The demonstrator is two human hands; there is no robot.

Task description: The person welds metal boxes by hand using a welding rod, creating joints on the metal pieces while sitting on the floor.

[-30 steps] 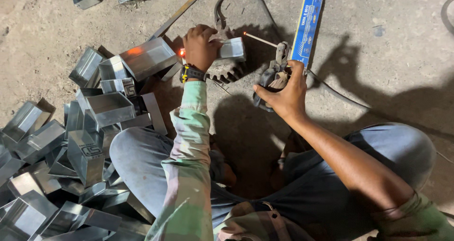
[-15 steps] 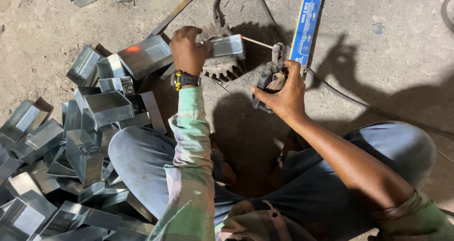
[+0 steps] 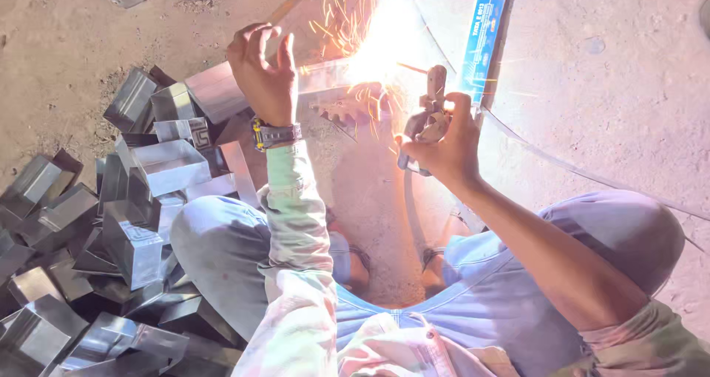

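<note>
Head view: an arc has been struck since half a second ago; glare and sparks (image 3: pixel 384 29) now hide the small metal box (image 3: pixel 325 77), steadied on the floor by the left hand (image 3: pixel 262 74), grip clenched on its end. The electrode holder (image 3: pixel 433 114) is grasped by the right hand (image 3: pixel 444 144). Welding is judged under way.
</note>
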